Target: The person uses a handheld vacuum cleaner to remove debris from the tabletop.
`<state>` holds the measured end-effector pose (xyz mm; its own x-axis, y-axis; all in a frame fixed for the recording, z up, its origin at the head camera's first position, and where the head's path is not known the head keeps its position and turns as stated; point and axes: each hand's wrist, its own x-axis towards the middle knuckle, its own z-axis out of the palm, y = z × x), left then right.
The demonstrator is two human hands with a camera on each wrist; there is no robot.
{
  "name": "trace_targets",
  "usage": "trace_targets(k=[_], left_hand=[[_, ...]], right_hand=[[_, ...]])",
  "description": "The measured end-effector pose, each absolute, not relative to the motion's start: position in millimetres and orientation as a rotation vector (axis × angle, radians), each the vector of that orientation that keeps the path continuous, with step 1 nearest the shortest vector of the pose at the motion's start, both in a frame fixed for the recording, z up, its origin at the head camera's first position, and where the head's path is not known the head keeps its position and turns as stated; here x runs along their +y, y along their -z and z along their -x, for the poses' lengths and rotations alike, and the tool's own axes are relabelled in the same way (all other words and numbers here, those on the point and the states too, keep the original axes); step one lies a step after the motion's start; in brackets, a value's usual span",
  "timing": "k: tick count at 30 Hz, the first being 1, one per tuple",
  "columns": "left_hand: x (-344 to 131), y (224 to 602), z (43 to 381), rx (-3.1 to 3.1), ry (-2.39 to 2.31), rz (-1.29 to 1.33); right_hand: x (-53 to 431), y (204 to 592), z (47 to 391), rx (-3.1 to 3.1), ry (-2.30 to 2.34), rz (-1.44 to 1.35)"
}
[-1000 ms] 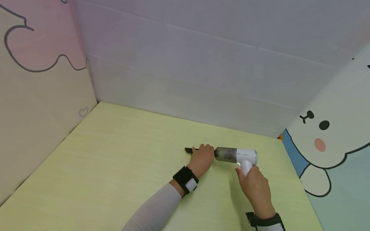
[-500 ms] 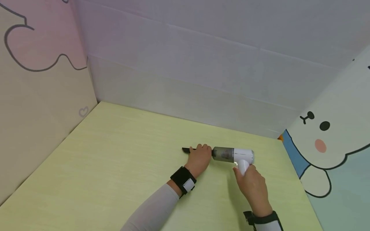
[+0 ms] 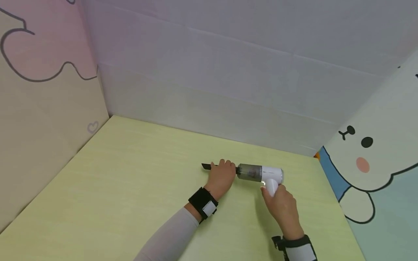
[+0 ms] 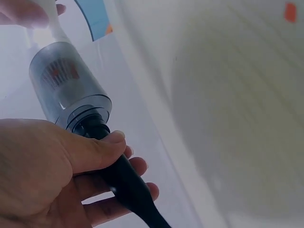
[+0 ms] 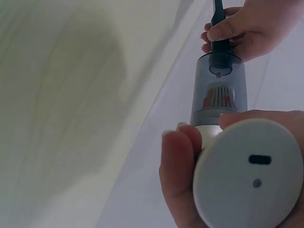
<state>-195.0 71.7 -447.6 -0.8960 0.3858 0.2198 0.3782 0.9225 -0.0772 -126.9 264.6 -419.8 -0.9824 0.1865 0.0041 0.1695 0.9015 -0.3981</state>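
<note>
A white handheld vacuum cleaner (image 3: pixel 272 174) with a clear grey dust cup (image 4: pixel 66 76) is held above the table, pointing left. My right hand (image 3: pixel 285 208) grips its white handle, whose round end (image 5: pixel 249 175) fills the near part of the right wrist view. Around the black crevice nozzle (image 4: pixel 126 183) at the front of the cup, my left hand (image 3: pixel 222 176) curls its thumb and fingers. The nozzle's flat tip sticks out to the left of that hand. Inside the cup a ribbed filter (image 5: pixel 219 97) with orange-red bits shows through.
The pale yellow table (image 3: pixel 130 174) spreads below both hands. A light grey wall (image 3: pixel 202 83) stands behind it. At the left is a beige and pink panel (image 3: pixel 49 108), and at the right a panel with a cartoon animal (image 3: pixel 375 170).
Both hands have shifted slightly left in the head view, carrying the vacuum cleaner and its nozzle with them. Their grips look the same.
</note>
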Motion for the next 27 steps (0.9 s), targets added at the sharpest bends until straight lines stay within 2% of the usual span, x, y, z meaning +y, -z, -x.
trace_targets(k=[11, 27], left_hand=[[69.9, 439.4, 199.5, -2.7, -0.091, 0.634], [65.5, 443.7, 206.1, -2.778, -0.085, 0.684]], right_hand=[[277.2, 437.1, 137.1, -3.006, -0.944, 0.327], [277.3, 442.2, 142.9, -3.013, -0.912, 0.369]])
